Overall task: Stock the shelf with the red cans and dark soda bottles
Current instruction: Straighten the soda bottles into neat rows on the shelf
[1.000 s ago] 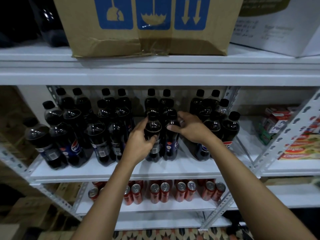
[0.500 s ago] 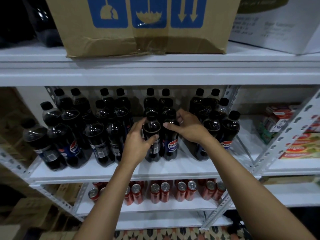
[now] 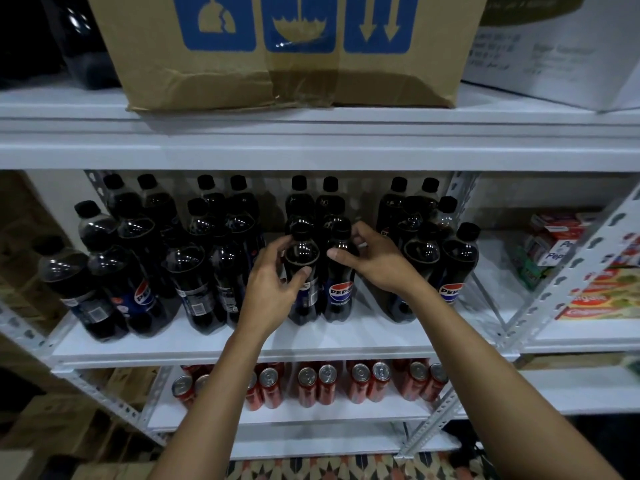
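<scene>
1. Both hands grasp front-row Pepsi bottles: left hand (image 3: 273, 292) curls round one bottle (image 3: 302, 271), right hand (image 3: 374, 261) pinches its neighbour (image 3: 341, 271), near the middle shelf's (image 3: 242, 344) front edge.
2. A careless nudge could topple either bottle off that edge.
3. Shoving deeper risks knocking the back rows (image 3: 315, 202) over.

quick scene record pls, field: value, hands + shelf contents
left hand: grips front centre bottle
right hand: fingers curled round neighbouring Pepsi bottle
middle shelf: dark soda bottles in paired rows, upright
lower shelf: red cans in pairs, tops up
top shelf: cardboard box, white box
right bay: coloured packets
</scene>
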